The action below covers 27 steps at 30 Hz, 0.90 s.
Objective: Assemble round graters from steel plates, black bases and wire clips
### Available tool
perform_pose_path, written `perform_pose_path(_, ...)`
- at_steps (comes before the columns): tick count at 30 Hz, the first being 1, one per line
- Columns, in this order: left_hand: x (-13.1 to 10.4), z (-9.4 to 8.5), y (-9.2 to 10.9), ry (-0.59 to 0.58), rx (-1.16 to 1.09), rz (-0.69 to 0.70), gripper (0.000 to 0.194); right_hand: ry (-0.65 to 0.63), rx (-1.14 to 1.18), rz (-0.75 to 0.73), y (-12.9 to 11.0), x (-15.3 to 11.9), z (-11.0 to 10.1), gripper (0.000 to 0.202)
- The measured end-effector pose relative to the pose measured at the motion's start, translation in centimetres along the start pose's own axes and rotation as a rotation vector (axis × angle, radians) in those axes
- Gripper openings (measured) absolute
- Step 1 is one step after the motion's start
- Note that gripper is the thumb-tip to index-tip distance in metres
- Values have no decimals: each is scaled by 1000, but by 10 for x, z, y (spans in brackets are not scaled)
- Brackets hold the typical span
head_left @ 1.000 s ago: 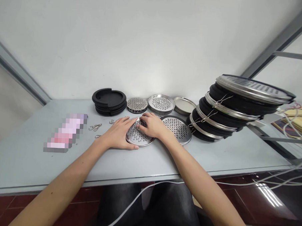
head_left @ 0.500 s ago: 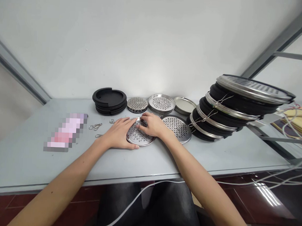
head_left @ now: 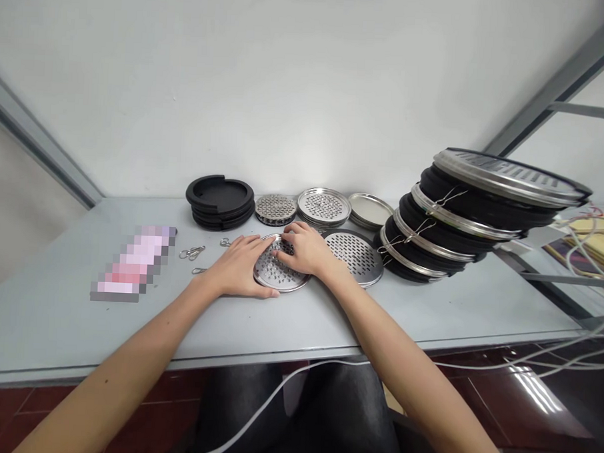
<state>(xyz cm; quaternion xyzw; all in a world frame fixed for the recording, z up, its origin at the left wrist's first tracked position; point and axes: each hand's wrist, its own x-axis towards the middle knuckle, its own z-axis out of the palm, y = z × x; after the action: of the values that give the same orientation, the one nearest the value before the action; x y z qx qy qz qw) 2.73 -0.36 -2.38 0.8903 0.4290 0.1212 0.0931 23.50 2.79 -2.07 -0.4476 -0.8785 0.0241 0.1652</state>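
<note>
A round metal grater plate (head_left: 286, 277) with a shiny raised rim lies flat on the table in front of me. My left hand (head_left: 240, 267) wraps round its left side, thumb at the near rim and fingers at the far-left rim. On top of the plate rests my right hand (head_left: 303, 250), fingers bent over its far right part and thumb on the perforated face. Whatever lies under the right fingers is hidden. Just to the right, a wider grater plate (head_left: 355, 259) with a dark edge sits close to my right wrist.
Black rings (head_left: 220, 206) are stacked at the back left. Beside them stand a small perforated stack (head_left: 275, 209), rimmed grater plates (head_left: 323, 205) and plain discs (head_left: 370, 208). A tall leaning stack (head_left: 462, 223) with wire clasps rises at right. Loose wire clips (head_left: 193, 252) and a blurred pink item (head_left: 135, 262) lie left.
The view has shifted very slightly. Both hands stay on the grater plate in nearly the same pose, and nothing else has visibly moved.
</note>
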Motion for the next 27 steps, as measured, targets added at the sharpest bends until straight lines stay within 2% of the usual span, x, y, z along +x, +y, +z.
perform_pose_path(27,1,0,-1,16,7,-3,120,50,24,-73,-3,-3,1,33)
